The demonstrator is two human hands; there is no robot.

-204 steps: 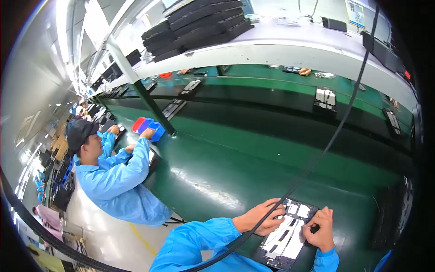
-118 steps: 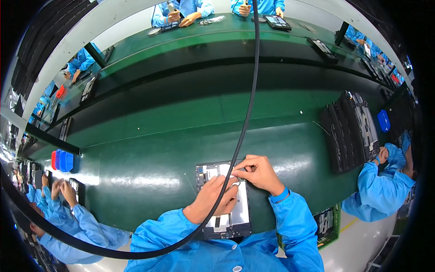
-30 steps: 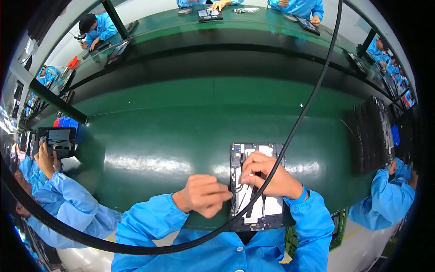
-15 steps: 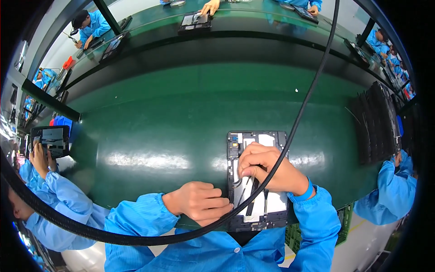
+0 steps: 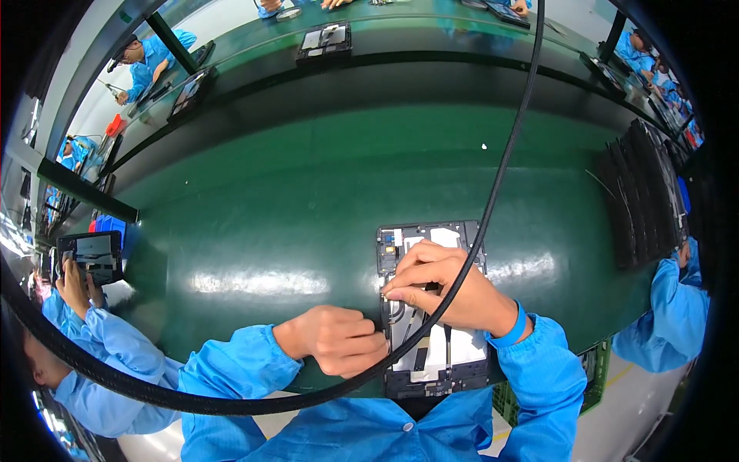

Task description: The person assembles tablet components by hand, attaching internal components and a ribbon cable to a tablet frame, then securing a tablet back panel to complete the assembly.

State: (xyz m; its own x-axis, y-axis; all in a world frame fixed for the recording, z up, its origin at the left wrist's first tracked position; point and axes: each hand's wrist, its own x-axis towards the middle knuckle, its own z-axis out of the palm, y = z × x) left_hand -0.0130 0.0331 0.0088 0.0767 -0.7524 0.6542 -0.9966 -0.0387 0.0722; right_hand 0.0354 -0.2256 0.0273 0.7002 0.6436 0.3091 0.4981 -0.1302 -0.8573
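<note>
Nearest the lower edge, two blue sleeves, both forearms reaching up onto the glossy green work table [image 5: 308,192]. Left hand [image 5: 339,339] curled into a loose fist, knuckles up, resting on the table and touching the left edge of the open flat black tablet chassis [image 5: 431,308], whether pinching anything could not be told. Right hand [image 5: 446,285] laid over the middle of that chassis, fingers [image 5: 408,277] drawn together and pointed left, tips pressed at the chassis's left edge just above the left hand; any small part between them too hidden to tell. Chassis flat on the table near its front edge, white and grey inner parts showing above and below the right hand. Thick black cable [image 5: 493,192] arcing across the whole view, over both hands. Farther right, a row of dark flat panels [image 5: 647,192] standing side by side, a co-worker's blue sleeve [image 5: 677,308] beside them. At the left rim, another person's hand holding a dark tablet [image 5: 92,254]. Beyond, more dark devices [image 5: 323,38] on the far side of the table, with blue-clad people.
</note>
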